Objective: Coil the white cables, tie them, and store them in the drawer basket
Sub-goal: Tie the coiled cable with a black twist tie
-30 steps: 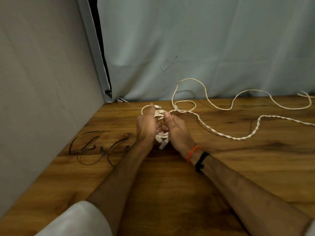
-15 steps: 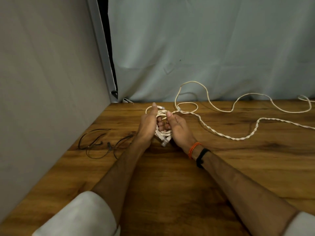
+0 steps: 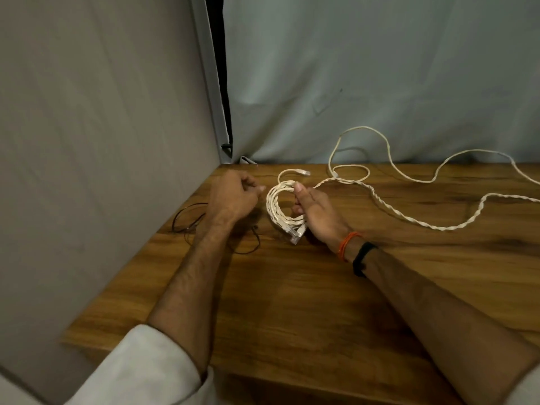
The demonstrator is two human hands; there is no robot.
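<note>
Mid-frame, right hand (image 3: 317, 216) grips the coil of white cables (image 3: 280, 209): thumb pressed on the coil's top, fingers curled through its centre, so the loops bulge out to the left of the grip w/ clear plastic plug ends (image 3: 295, 236) hanging off the bottom near the table (image 3: 292, 302). One short end w/ a connector (image 3: 304, 172) arcs up above the coil. From the thumb, the uncoiled twisted cable (image 3: 409, 219) runs right across the wood, two strands wound like rope; a thinner single strand loops up against the backdrop (image 3: 365, 68).

Left hand (image 3: 232, 197) sits just left of the coil, apart from it, fingers curled loosely w/ thumb & fingertips near each other, holding nothing visible.

Thin black wires (image 3: 187, 213) lie under the left wrist, partly hidden. Table is glossy brown wood grain; backdrop is creased pale fabric. Orange thread & black band on the right wrist. No legible text or labels.
</note>
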